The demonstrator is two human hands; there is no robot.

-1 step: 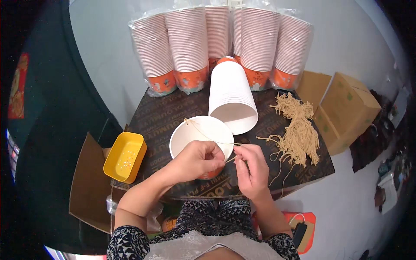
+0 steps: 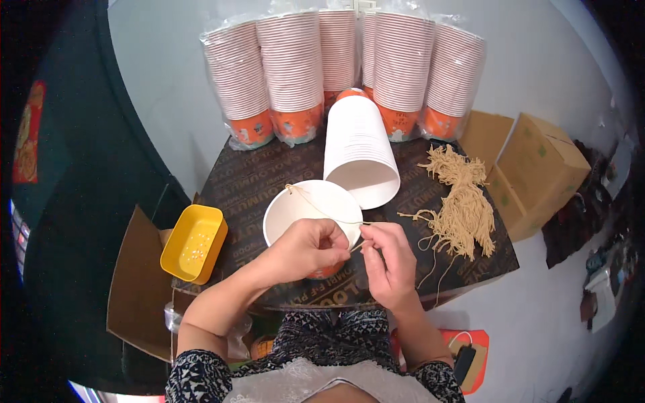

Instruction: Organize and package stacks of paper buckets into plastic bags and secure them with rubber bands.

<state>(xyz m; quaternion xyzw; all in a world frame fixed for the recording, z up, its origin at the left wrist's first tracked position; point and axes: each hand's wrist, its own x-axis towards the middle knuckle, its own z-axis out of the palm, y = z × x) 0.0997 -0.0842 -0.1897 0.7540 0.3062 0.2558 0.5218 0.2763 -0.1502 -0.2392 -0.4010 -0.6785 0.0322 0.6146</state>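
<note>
A paper bucket, white inside with an orange printed outside, stands upright near the front of the table. A thin tan cord is tied at the bucket's far left rim and runs across its mouth to my hands. My left hand is over the bucket's near side, thumb and fingers pinched on the cord. Just right of the rim, my right hand pinches the cord too, its fingertips close to the left ones. A short stretch of cord shows between them. My left hand hides part of the bucket.
Nested white buckets lie on their side behind. Tall bagged bucket stacks line the wall. Bundled tan cords lie at right, a yellow tray with small pale bits at left. Cardboard boxes flank the table.
Almost nothing differs. My right hand has shifted very slightly to the left, still pinching the cord.
</note>
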